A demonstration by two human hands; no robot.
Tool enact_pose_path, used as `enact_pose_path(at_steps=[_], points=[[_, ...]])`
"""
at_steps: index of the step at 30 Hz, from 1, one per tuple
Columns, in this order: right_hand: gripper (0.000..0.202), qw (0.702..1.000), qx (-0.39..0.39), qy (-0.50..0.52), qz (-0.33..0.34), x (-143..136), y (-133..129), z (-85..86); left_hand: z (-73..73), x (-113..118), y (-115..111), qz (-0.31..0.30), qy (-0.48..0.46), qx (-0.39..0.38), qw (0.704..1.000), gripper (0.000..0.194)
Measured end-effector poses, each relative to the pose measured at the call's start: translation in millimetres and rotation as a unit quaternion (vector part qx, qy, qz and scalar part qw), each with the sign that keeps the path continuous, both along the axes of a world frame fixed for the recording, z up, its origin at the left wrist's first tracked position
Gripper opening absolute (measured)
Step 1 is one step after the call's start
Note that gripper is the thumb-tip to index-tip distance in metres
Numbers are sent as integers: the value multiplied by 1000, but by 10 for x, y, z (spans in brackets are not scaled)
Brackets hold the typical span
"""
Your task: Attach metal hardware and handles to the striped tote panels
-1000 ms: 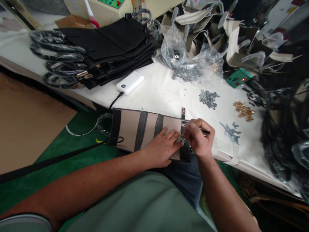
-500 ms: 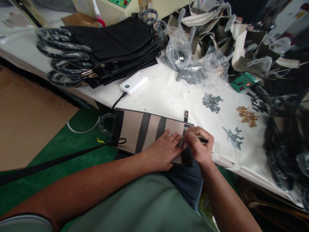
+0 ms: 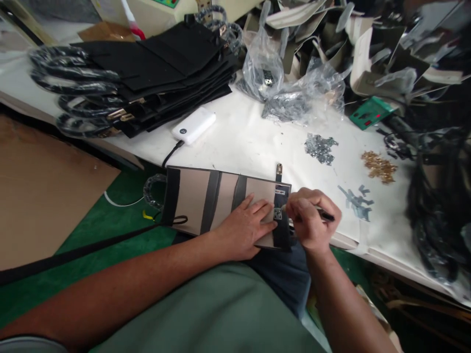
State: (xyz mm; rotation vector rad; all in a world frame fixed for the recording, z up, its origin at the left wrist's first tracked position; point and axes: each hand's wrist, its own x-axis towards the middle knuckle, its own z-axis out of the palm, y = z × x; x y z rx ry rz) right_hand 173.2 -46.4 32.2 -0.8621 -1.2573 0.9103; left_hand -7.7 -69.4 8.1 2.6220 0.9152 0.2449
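Observation:
A beige panel with black strips [image 3: 191, 196] lies across the table edge and my lap. My left hand [image 3: 245, 228] rests flat on its right part, fingers spread. My right hand [image 3: 312, 218] is closed around a dark pen-like tool [image 3: 327, 214], just right of the panel's black end strip. A small square metal plate [image 3: 277, 214] sits on that strip between my hands, with another metal piece [image 3: 280, 192] above it. A gold-tipped tab [image 3: 279, 171] sticks out from the panel's upper edge. The tool's tip is hidden by my fingers.
Stacked black panels [image 3: 165, 63] with wrapped handles lie at the upper left, beside a white power bank [image 3: 194, 125]. Farther right are plastic bags [image 3: 263, 63], silver plates [image 3: 320, 148], gold pieces [image 3: 379, 166], grey strips [image 3: 358, 203] and a green box [image 3: 371, 113].
My right hand has moved slightly right, away from the square metal plate, which now shows. My left hand stays on the panel. The whole view has shifted a little.

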Motion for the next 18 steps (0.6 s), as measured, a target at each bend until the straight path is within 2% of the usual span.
enact_pose_path(at_steps=[3,8,10,12,15,18], points=[[36,999,26,14,18,11,32,-25,-7,7,-5,5,-1,0,1000,67],[35,998,-33,-48,-32,-52,31,-98,-30,13,-27,10,0,-9,1000,68],[36,996,-38,-62,-57,26,-92,-58,-47,5,-38,14,-6,-6,1000,71],[37,992,-68,-39,-97,171,-329,-18,-68,-5,-49,21,-17,-3,1000,73],[41,964,-210,-32,-161,384,-811,-104,-96,-15,-63,25,-37,-5,999,72],[48,903,-395,-45,-163,405,-1189,-392,-111,-15,-73,27,-55,-6,998,67]])
